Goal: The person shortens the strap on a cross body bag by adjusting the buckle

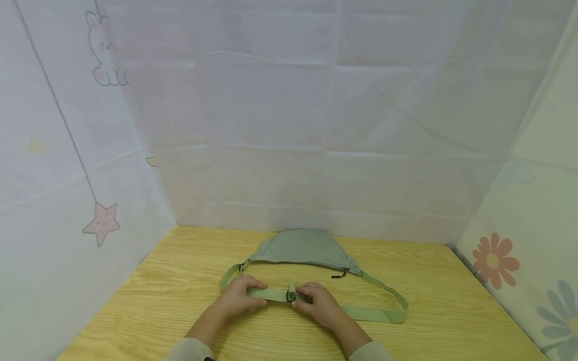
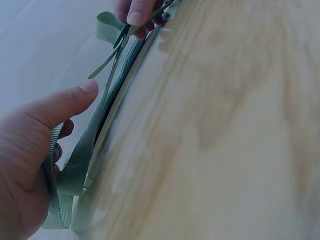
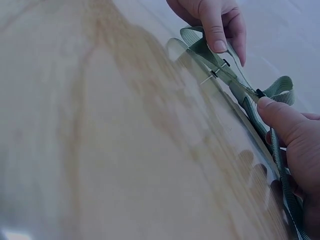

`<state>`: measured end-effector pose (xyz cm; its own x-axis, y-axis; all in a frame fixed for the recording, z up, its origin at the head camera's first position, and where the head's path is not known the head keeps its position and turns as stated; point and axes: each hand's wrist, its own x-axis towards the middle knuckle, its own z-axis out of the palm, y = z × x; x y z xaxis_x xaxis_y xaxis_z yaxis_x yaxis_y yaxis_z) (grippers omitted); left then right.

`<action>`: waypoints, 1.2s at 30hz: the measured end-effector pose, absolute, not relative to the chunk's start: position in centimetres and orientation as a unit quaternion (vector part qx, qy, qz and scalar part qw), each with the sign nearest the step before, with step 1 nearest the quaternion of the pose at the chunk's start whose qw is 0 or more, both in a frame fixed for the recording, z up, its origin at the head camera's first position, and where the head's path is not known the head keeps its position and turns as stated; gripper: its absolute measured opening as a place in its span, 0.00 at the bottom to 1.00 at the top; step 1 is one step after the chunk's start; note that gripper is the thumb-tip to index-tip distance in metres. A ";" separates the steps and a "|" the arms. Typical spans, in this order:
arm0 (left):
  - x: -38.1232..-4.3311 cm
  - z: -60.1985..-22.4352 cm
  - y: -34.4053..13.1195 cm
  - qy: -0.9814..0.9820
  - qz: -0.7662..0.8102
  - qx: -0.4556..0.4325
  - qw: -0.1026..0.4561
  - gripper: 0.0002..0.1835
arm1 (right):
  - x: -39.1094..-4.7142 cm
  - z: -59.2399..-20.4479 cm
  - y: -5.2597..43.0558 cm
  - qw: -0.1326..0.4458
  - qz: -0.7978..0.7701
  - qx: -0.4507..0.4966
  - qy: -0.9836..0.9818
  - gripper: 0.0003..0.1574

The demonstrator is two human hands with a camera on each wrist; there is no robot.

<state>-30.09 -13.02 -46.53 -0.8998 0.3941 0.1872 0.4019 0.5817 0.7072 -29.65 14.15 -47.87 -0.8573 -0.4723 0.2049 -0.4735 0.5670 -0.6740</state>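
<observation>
A grey-green waist bag (image 1: 302, 246) lies near the back of the table, its webbing strap (image 1: 274, 295) looping toward the front. My left hand (image 1: 239, 297) holds the strap between thumb and fingers, left of a small dark buckle (image 1: 291, 296). Just right of that buckle, my right hand (image 1: 319, 304) pinches the webbing, with the thumb tip close against the buckle, as the right wrist view shows. A short loop of webbing (image 3: 283, 90) sticks up at the buckle. Between the two hands the strap runs fairly straight.
The wood-grain table (image 1: 451, 301) meets a pale hanging sheet (image 1: 316, 150) behind the bag. Printed sheets also hang at the left and right. A dark zipper pull (image 1: 338, 276) hangs off the bag's front edge, and more strap (image 1: 379, 315) curves out at the right.
</observation>
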 end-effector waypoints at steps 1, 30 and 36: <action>-30.1 -46.5 -13.2 -0.889 -0.400 -0.223 0.005 0.21 | -29.6 -47.9 14.2 -0.001 0.380 0.267 -0.886 0.28; -29.3 -45.8 -17.5 -0.888 -0.429 -0.162 -0.046 0.22 | -30.0 -48.2 14.9 -0.023 0.393 0.267 -0.880 0.27; -29.7 -45.8 -17.7 -0.889 -0.416 -0.185 -0.045 0.23 | -29.9 -48.0 14.9 -0.028 0.388 0.268 -0.882 0.27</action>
